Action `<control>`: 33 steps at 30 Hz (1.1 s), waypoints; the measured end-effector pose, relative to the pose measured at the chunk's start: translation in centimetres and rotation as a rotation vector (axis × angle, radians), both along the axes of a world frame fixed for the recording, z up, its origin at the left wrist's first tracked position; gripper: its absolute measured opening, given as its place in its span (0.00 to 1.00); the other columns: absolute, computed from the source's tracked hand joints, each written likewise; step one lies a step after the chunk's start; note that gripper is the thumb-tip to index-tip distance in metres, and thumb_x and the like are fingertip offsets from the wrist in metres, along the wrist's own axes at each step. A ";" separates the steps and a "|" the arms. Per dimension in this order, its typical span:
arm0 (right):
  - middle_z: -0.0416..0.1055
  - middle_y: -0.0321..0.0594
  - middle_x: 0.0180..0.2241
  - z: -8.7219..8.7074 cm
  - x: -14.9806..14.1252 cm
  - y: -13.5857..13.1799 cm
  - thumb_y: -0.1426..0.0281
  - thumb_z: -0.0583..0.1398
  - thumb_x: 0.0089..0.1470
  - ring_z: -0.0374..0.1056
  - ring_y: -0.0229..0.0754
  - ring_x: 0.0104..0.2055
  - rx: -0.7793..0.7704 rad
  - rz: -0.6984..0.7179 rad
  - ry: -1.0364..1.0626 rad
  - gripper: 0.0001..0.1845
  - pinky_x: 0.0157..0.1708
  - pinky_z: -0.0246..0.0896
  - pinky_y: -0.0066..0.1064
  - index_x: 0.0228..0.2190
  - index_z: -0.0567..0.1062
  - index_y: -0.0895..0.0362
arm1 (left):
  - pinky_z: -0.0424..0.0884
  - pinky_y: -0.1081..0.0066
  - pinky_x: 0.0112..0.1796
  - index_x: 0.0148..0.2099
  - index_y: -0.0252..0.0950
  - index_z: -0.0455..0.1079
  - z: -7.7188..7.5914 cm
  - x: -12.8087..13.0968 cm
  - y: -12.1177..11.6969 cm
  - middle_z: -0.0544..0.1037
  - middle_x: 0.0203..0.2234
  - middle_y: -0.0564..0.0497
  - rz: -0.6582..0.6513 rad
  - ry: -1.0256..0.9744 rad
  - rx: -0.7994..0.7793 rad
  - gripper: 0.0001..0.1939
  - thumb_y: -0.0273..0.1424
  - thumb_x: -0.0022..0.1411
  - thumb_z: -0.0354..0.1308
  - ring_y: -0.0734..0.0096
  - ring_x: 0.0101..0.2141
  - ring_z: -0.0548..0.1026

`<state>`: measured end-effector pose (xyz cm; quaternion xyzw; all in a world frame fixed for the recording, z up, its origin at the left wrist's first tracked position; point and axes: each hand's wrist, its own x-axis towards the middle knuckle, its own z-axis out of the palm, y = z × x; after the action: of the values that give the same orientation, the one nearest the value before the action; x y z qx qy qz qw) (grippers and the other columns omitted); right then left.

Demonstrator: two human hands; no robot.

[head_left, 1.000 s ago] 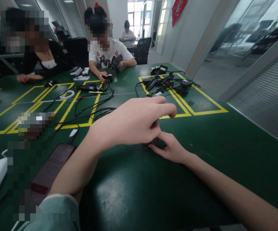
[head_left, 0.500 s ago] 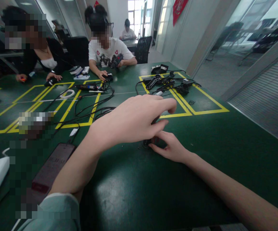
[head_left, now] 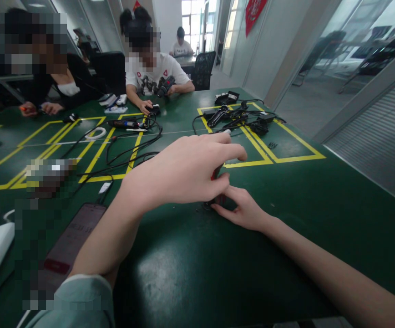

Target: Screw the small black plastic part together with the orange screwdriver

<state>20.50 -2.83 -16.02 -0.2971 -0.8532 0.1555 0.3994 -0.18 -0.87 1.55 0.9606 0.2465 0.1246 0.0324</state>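
Over the green table, my left hand (head_left: 187, 168) is held palm down, its fingers curled and its thumb closed against a red and black object (head_left: 217, 172). Most of that object is covered by the hand, so its kind does not show. Just below and to the right, my right hand (head_left: 241, 207) pinches the lower part of what looks like the same object, close to the tabletop. A dark rounded edge (head_left: 208, 206) peeks out by the right thumb, along with a few tiny bits on the table.
Left of my forearm lies a phone (head_left: 71, 241) with a cable. Black cables (head_left: 149, 136) and a tool-like device (head_left: 129, 123) lie on yellow-taped areas. Black parts and cables (head_left: 238, 118) sit farther right. Two people (head_left: 159, 68) work across the table (head_left: 286, 218).
My left fingers and thumb have shifted slightly left and turned, showing more red. My right hand stays put. Across the table, one person's hand has drawn back from a black item.
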 end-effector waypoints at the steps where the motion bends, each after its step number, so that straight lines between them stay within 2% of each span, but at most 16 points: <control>1: 0.79 0.40 0.37 0.0 0.0 0.0 0.72 0.61 0.63 0.74 0.41 0.32 -0.003 0.003 0.003 0.12 0.35 0.72 0.31 0.49 0.74 0.54 | 0.71 0.68 0.40 0.54 0.36 0.74 0.0 -0.1 0.0 0.78 0.47 0.43 -0.019 0.003 -0.013 0.16 0.25 0.66 0.54 0.62 0.42 0.78; 5: 0.78 0.39 0.37 0.1 0.0 0.0 0.72 0.61 0.63 0.74 0.40 0.32 -0.016 0.007 0.000 0.12 0.34 0.72 0.31 0.48 0.74 0.54 | 0.71 0.68 0.40 0.54 0.37 0.74 0.1 -0.2 -0.1 0.78 0.47 0.44 -0.078 0.021 -0.045 0.18 0.22 0.64 0.53 0.63 0.44 0.78; 12: 0.78 0.39 0.36 0.0 0.0 0.0 0.72 0.61 0.63 0.74 0.40 0.32 -0.024 0.004 0.002 0.14 0.35 0.73 0.31 0.50 0.74 0.54 | 0.69 0.68 0.39 0.50 0.36 0.74 0.0 -0.1 0.1 0.79 0.43 0.46 -0.026 0.004 -0.002 0.12 0.25 0.67 0.54 0.63 0.41 0.77; 18: 0.79 0.40 0.39 0.0 0.0 0.0 0.72 0.61 0.62 0.75 0.41 0.33 -0.020 0.012 0.013 0.14 0.35 0.73 0.31 0.50 0.74 0.54 | 0.66 0.69 0.33 0.48 0.36 0.74 0.3 -0.2 -0.5 0.76 0.46 0.45 -0.007 0.043 -0.030 0.12 0.24 0.64 0.54 0.67 0.36 0.74; 23: 0.78 0.38 0.35 0.1 0.0 0.0 0.72 0.61 0.62 0.74 0.40 0.31 -0.023 0.000 -0.001 0.13 0.34 0.72 0.30 0.49 0.74 0.54 | 0.67 0.69 0.36 0.47 0.36 0.73 0.2 0.0 -0.3 0.76 0.43 0.45 -0.020 0.022 -0.016 0.11 0.23 0.65 0.52 0.66 0.38 0.74; 27: 0.78 0.39 0.37 0.2 0.0 0.0 0.71 0.61 0.63 0.74 0.40 0.31 -0.017 0.004 -0.003 0.11 0.34 0.72 0.30 0.48 0.74 0.54 | 0.68 0.68 0.37 0.47 0.36 0.72 0.2 0.0 -0.3 0.75 0.44 0.45 -0.007 0.017 -0.018 0.11 0.25 0.65 0.53 0.66 0.37 0.74; 33: 0.79 0.39 0.37 0.2 0.1 0.0 0.71 0.61 0.63 0.74 0.40 0.31 -0.049 0.001 -0.021 0.14 0.35 0.73 0.32 0.50 0.74 0.54 | 0.68 0.69 0.37 0.49 0.36 0.72 0.2 -0.2 -0.2 0.77 0.45 0.45 -0.019 0.021 -0.013 0.13 0.24 0.66 0.52 0.64 0.40 0.76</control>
<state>20.58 -2.83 -15.83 -0.3079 -0.8535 0.1737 0.3830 -0.39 -1.10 1.74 0.9638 0.2387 0.1125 0.0373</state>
